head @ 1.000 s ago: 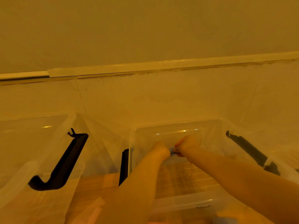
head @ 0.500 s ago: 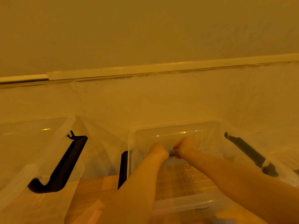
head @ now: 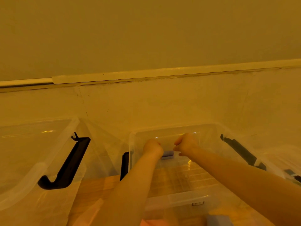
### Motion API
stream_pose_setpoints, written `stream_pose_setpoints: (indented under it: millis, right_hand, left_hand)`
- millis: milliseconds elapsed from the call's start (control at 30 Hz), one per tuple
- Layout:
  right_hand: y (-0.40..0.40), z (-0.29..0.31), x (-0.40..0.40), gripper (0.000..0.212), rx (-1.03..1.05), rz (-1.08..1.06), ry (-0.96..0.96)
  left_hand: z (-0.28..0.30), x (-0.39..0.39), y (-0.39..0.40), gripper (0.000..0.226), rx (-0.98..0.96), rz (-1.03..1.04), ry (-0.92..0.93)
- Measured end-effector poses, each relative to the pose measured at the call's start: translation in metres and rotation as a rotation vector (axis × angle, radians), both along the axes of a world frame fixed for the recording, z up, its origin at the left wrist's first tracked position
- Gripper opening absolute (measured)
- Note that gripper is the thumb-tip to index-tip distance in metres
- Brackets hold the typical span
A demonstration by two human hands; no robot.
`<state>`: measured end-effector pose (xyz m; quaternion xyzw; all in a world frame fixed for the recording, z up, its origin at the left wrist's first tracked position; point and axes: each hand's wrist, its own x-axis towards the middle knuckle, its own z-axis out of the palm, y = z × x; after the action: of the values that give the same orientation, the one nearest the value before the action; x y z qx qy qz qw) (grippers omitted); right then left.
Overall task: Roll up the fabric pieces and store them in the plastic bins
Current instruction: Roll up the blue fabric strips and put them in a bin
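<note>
A small grey-purple fabric roll lies low inside the middle clear plastic bin, close to its far wall. My left hand is curled at the roll's left end. My right hand is curled at its right end, a little higher. Both hands reach into the bin and their fingertips are hidden behind the knuckles. Only the middle stretch of the roll shows between them.
Another clear bin with a black handle stands at the left. A third bin's black handle shows at the right. The bins sit on a wooden table against a wall. Grey-blue fabric and orange fabric lie at the bottom edge.
My two hands have drawn apart along the roll, so more of it shows between them. The right hand has risen slightly.
</note>
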<state>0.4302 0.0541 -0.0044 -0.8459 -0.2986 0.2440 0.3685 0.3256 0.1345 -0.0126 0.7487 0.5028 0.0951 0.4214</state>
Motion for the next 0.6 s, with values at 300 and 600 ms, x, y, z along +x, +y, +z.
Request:
stream_pose_setpoints:
  millis: [300, 600]
  right_hand:
    - [-0.051, 0.064, -0.025, 0.021, 0.303, -0.123, 0.107]
    - [-0.156, 0.129, -0.099, 0.024, 0.621, -0.191, 0.287]
  left_hand:
    - [0.061, -0.035, -0.047, 0.039, 0.091, 0.037, -0.382]
    - [0.117, -0.099, -0.148, 0.037, 0.141, -0.004, -0.581]
